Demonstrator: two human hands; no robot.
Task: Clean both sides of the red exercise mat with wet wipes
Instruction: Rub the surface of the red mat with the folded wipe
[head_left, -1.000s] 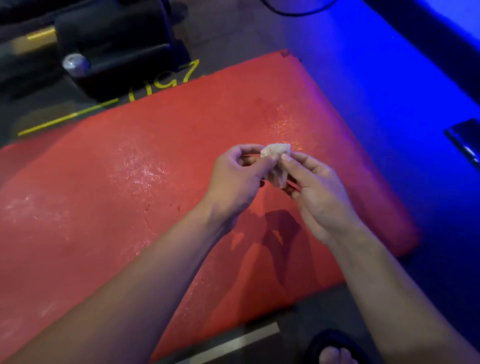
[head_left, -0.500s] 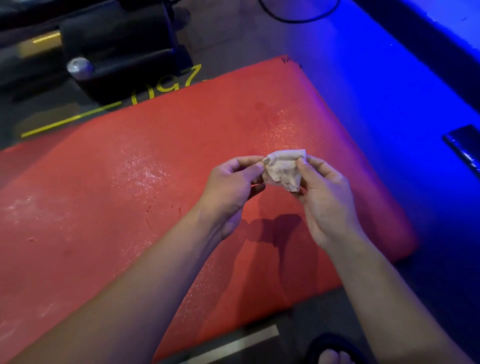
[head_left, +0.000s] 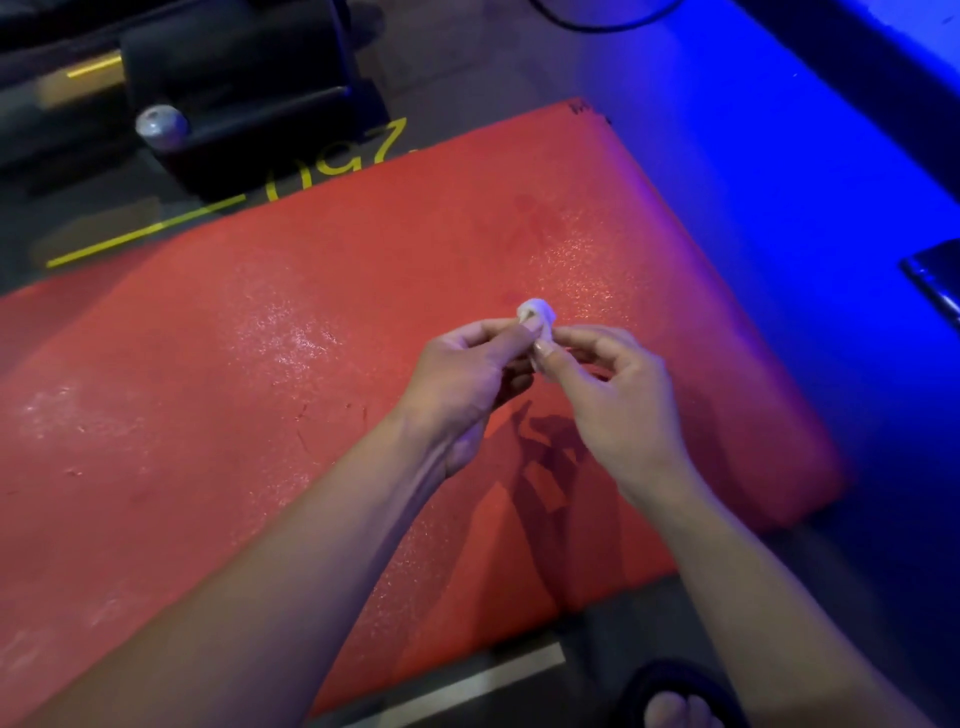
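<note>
Above the red exercise mat (head_left: 260, 415) spread on the floor (head_left: 779, 234), a person's left hand (head_left: 467, 384) and right hand (head_left: 618, 405) meet, the fingers of both pinching a small bunched white wet wipe (head_left: 537, 314) between them. A sandalled foot (head_left: 675, 701) shows at the mat's near edge.

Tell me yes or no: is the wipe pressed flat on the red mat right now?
No, the wipe is bunched between the left hand and right hand, above the mat.
</note>
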